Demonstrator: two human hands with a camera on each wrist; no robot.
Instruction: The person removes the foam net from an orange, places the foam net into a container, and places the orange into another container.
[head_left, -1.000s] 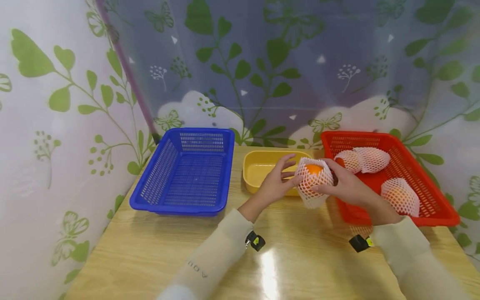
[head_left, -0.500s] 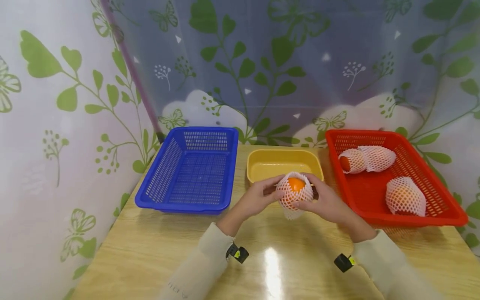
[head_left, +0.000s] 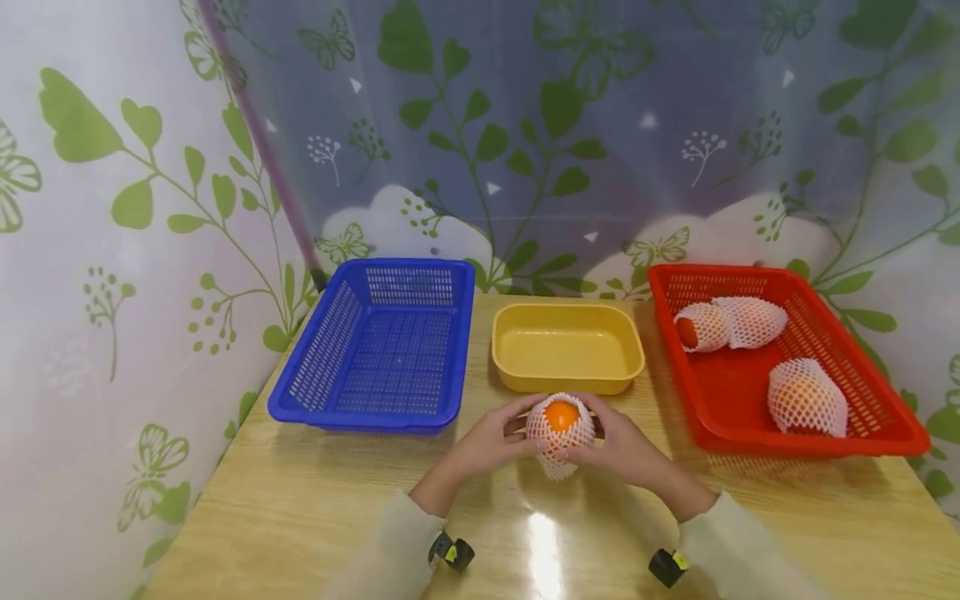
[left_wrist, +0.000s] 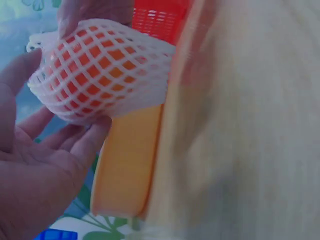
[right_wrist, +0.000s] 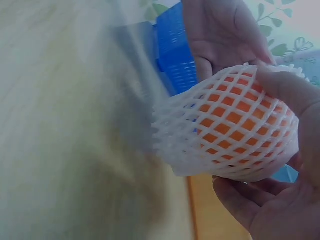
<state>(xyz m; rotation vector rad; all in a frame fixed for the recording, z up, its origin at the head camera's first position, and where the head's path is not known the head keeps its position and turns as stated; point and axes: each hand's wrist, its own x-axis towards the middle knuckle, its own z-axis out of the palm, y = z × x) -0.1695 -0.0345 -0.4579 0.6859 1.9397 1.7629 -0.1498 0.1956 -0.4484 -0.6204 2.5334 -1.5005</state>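
Note:
An orange-coloured round fruit (head_left: 561,415) sits in a white foam net sleeve (head_left: 557,457), held above the table in front of the yellow tub. Its upper end shows bare through the sleeve's opening in the head view. My left hand (head_left: 486,440) grips it from the left, with fingers round the far side and thumb near. From the right, my right hand (head_left: 624,447) holds the same fruit. In the left wrist view the net's loose end (left_wrist: 155,65) sticks out past the fruit. The right wrist view shows my right thumb (right_wrist: 287,90) lying on the net.
A yellow tub (head_left: 567,354) stands just beyond the hands. To its left is a blue basket (head_left: 397,362). On the right, a red basket (head_left: 723,396) contains several net-wrapped fruits, one near its front (head_left: 806,400). A patterned curtain (head_left: 480,150) rises behind the table.
Both hands have brought the netted fruit from beside the red basket leftward and nearer to me, away from the tub. The left hand's fingers, spread earlier, have closed round it.

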